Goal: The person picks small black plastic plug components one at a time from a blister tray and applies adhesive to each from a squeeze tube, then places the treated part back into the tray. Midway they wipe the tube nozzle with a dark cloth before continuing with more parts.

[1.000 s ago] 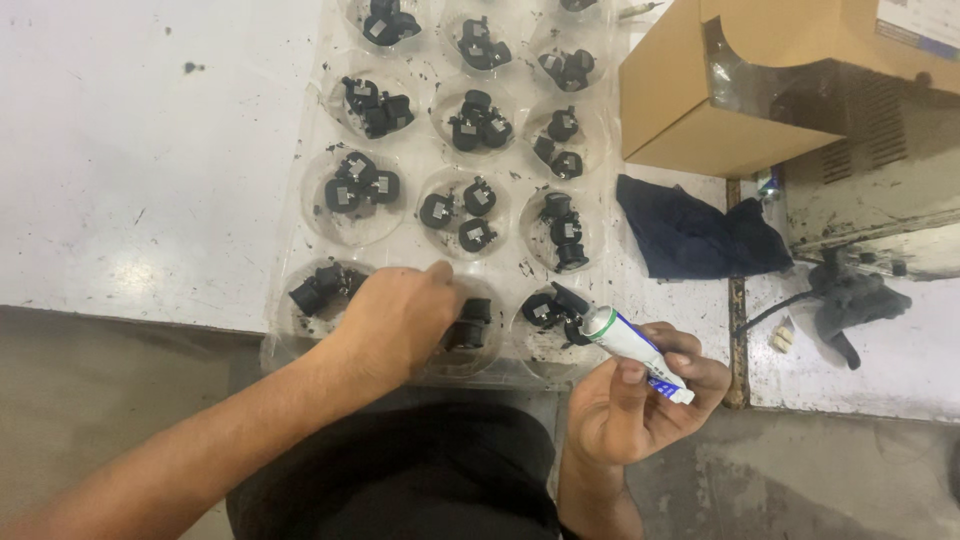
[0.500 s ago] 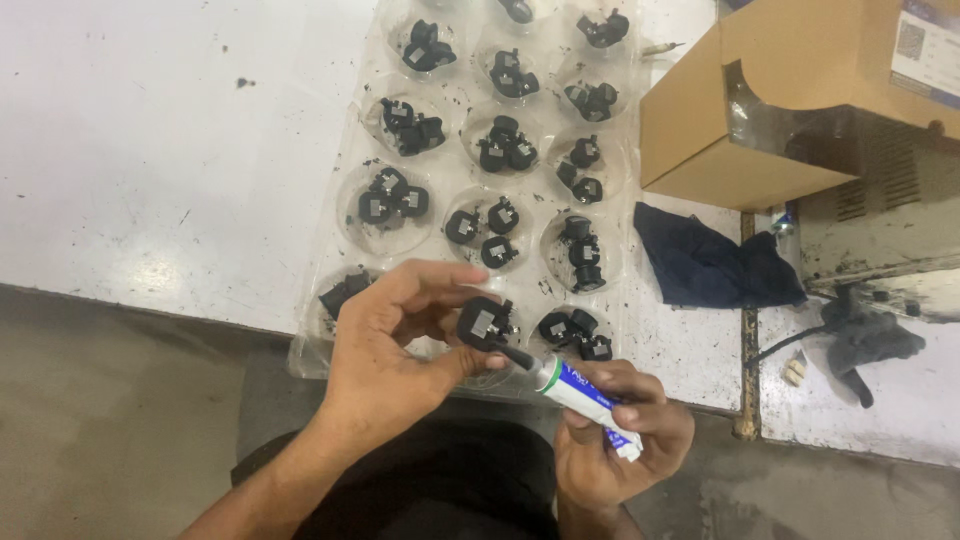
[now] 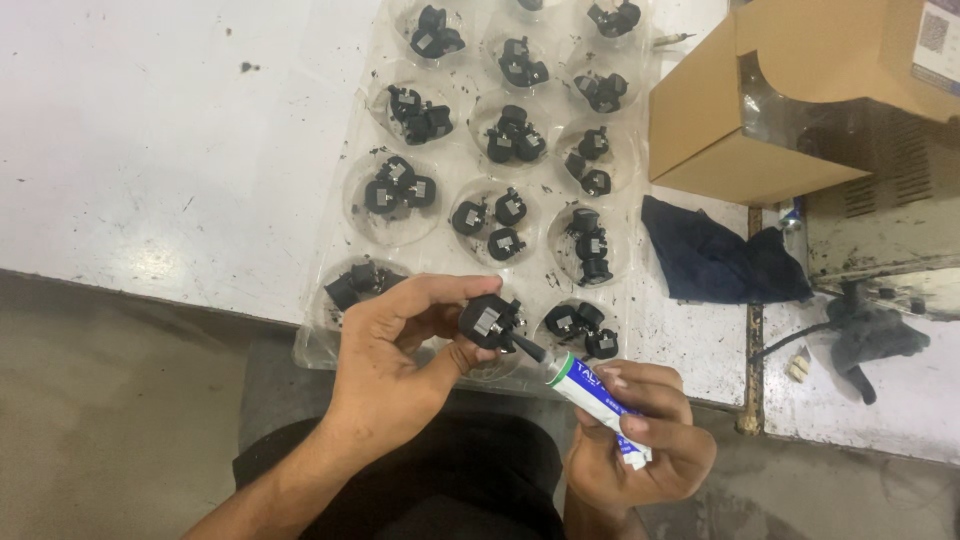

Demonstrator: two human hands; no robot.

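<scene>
My left hand (image 3: 400, 360) pinches a small black plastic part (image 3: 486, 320) between thumb and fingers, just above the near edge of a clear plastic tray (image 3: 340, 215). My right hand (image 3: 640, 440) grips a white tube (image 3: 598, 397) with a green band and a black nozzle; the nozzle tip touches the held part. The tray's round pockets hold several more black parts (image 3: 500, 215), two or three to a pocket.
The tray lies on a scuffed white table (image 3: 150, 150). A brown cardboard box (image 3: 800, 90) stands at the upper right, a dark blue cloth (image 3: 715, 260) beside it. A dark tool with a cable (image 3: 870, 335) lies at the right. Grey floor shows below the table edge.
My left hand lifted a black part out of the tray's near pocket and turned it toward the tube. The right hand brought the nozzle against it.
</scene>
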